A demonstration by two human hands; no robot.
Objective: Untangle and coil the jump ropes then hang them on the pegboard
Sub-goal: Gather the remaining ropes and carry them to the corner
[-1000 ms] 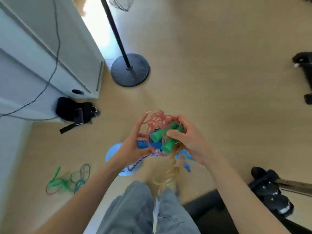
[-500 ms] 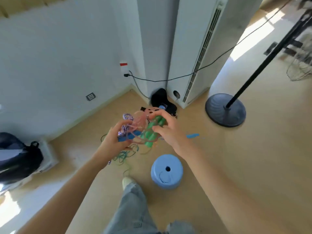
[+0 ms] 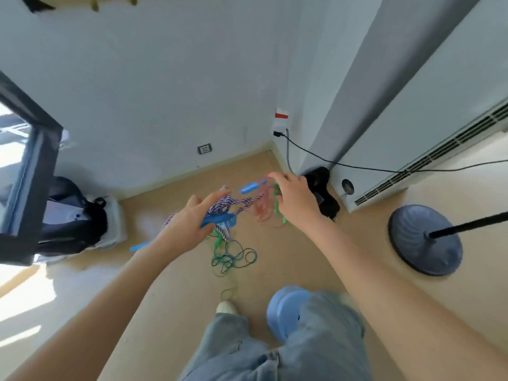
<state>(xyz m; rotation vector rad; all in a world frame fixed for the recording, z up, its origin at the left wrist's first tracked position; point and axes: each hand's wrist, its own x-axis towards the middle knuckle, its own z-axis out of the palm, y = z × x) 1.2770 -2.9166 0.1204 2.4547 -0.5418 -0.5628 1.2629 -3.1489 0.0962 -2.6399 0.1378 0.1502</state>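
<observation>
- Jump ropes (image 3: 242, 207) hang in a tangle between your two hands, in the air above the floor (image 3: 357, 257), straight ahead of you.
- Your left hand (image 3: 189, 221) grips a blue handle (image 3: 218, 220) and some of the striped cord (image 3: 228, 202); your right hand (image 3: 295, 200) is curled round green handles (image 3: 278, 199) with the pink cord (image 3: 262, 209) bunched just beside it. Motion blur hides exactly how the fingers sit.
- The tangle's long axis runs left to right between the hands, with a second blue handle (image 3: 248, 187) near its top, closer to your right hand.
- A loose blue handle (image 3: 140, 246) sticks out below your left wrist.
- A green rope (image 3: 232, 257) lies in loops on the floor directly under the tangle, apart from both hands.
- Judging from this, pulling the hands sideways is the open direction: the wall corner (image 3: 275, 149) and a black bag (image 3: 324, 193) lie ahead, a stand base (image 3: 423, 240) to your right, a backpack (image 3: 74, 215) to your left.
- No pegboard is clearly visible.
</observation>
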